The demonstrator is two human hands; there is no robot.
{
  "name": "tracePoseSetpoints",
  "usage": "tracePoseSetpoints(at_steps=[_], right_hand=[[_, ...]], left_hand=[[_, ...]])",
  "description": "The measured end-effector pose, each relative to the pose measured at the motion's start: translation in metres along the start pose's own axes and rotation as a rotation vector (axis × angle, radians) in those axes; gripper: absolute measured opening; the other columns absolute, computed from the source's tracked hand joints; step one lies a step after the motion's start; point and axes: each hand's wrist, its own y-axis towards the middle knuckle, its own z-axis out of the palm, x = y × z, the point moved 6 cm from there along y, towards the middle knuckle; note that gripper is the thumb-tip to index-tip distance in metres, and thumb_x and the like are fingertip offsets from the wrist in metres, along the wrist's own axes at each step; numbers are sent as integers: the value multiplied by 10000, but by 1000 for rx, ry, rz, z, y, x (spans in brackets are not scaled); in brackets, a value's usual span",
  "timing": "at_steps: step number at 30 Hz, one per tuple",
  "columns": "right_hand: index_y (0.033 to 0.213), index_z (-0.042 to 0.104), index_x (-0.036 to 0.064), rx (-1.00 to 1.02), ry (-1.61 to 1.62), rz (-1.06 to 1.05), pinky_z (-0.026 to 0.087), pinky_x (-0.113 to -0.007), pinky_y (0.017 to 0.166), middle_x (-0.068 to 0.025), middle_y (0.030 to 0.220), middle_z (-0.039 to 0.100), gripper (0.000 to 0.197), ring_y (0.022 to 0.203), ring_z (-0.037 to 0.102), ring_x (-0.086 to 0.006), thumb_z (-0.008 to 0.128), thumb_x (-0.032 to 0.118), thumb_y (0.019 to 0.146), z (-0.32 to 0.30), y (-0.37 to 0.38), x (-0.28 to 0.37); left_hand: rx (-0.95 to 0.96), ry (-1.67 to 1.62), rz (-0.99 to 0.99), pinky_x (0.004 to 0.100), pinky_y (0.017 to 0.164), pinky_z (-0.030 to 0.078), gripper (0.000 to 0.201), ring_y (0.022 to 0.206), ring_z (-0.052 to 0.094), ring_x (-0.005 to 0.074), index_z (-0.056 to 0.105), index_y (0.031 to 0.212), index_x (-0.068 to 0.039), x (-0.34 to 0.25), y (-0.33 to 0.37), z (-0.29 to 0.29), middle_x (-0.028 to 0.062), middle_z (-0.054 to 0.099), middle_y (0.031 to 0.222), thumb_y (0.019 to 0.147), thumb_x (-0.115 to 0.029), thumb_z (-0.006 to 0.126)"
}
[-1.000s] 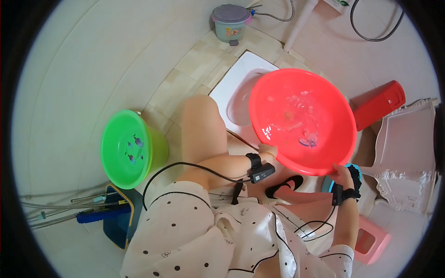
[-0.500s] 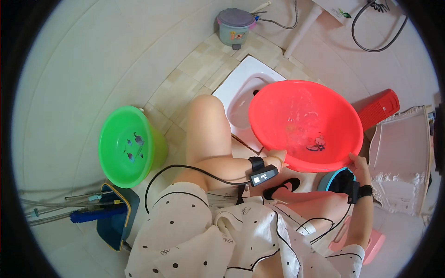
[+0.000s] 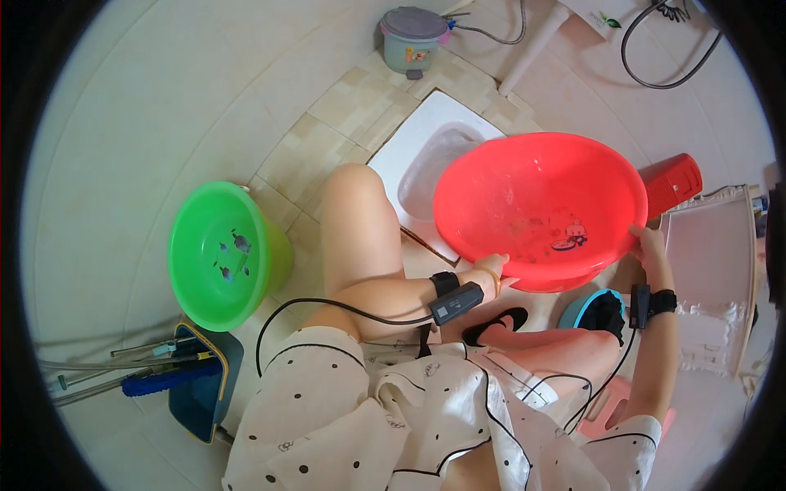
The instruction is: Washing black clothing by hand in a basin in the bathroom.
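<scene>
Both my hands hold a large red plastic basin (image 3: 532, 188) by its rim. My left hand (image 3: 494, 268) grips the near left edge, its fingers partly tucked under the basin. On the near right edge my right hand (image 3: 649, 243) is closed around the rim. The basin hangs tilted over one side of a white squat toilet (image 3: 401, 139), hiding part of it. A small cartoon print shows on the basin's inner bottom, with a little water and wet streaks on the red surface. Streaks that look like water show in the toilet's bowl.
A green basin (image 3: 217, 258) stands at left, above a dark blue dustpan (image 3: 201, 393) and brush. A lidded bin (image 3: 409, 41) is at the far wall. A blue tub (image 3: 589, 307) with dark cloth sits near my right foot. At right are a red plastic object (image 3: 675, 184) and a white cabinet (image 3: 708, 270).
The red basin has tilted further and its right side has shifted right with my right hand. The water inside has dwindled, and the toilet bowl now looks streaked with water.
</scene>
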Motion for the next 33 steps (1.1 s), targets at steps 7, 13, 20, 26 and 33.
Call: tracePoseSetpoints(at_steps=[7, 13, 20, 26, 33], right_hand=[[1076, 556, -73, 28, -7, -26, 555, -345, 662, -150, 1011, 622, 330, 781, 647, -235, 614, 120, 814, 16, -4, 22], [996, 597, -58, 66, 3, -60, 552, -314, 627, -134, 937, 644, 297, 760, 649, -207, 636, 172, 812, 25, 7, 35], [827, 602, -23, 68, 58, -140, 497, -260, 499, -62, 742, 593, 255, 575, 569, -137, 662, 224, 806, 53, -9, 77], [854, 604, -54, 68, -13, -239, 485, -251, 454, -66, 749, 575, 304, 571, 553, -129, 684, 231, 785, 101, -3, 127], [902, 601, -84, 65, -188, -312, 527, -270, 538, -78, 779, 597, 320, 650, 591, -151, 668, 212, 800, 146, -37, 162]], left_hand=[[41, -69, -45, 438, 821, 566, 328, 1074, 518, 329, 435, 1165, 12, 5, 10, -3, 194, 440, 1191, 880, -94, 558], [28, -110, -20, 420, 787, 583, 310, 1015, 560, 333, 436, 1134, 21, -6, 16, 2, 213, 463, 1147, 880, -113, 552], [-81, -126, 39, 373, 682, 606, 303, 931, 600, 302, 464, 1136, -20, -22, 19, -3, 164, 501, 1106, 910, -215, 513], [-180, -213, -10, 323, 605, 603, 257, 847, 617, 255, 516, 1071, -62, -42, 14, -13, 124, 549, 1032, 899, -252, 514], [-349, -336, -141, 292, 446, 559, 202, 564, 596, 197, 560, 890, -82, -33, 32, -27, 77, 584, 792, 862, -274, 502]])
